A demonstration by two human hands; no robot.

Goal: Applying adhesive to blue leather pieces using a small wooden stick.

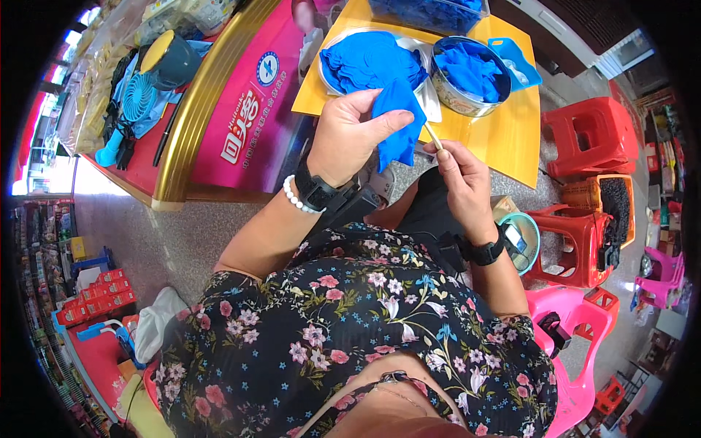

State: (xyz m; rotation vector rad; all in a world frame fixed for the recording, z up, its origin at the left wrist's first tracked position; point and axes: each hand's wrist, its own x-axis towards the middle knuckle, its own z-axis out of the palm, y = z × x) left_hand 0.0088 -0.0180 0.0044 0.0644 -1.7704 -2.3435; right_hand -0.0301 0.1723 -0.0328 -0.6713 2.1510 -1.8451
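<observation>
My left hand [356, 131] pinches a blue fabric piece [401, 128] between thumb and fingers. In my right hand [463, 175] is a thin light-coloured stick [432, 134], its upper end against the right edge of the blue piece. Just beyond my hands, a round container [328, 82] holds a heap of blue fabric pieces [372, 60]. To its right stands a round metal tin [476, 109] with more blue pieces [471, 68]. Behind both is a clear plastic box [484, 8] of blue pieces. What lies under my left fingers is hidden.
The yellow table [509, 148] bears the containers and a blue plastic scoop-like tray [515, 63]. At left is a gold-edged counter [205, 93] with a small blue fan [138, 97]. Red stools [591, 134], a turquoise basket [534, 241] and a pink chair [580, 378] stand at right.
</observation>
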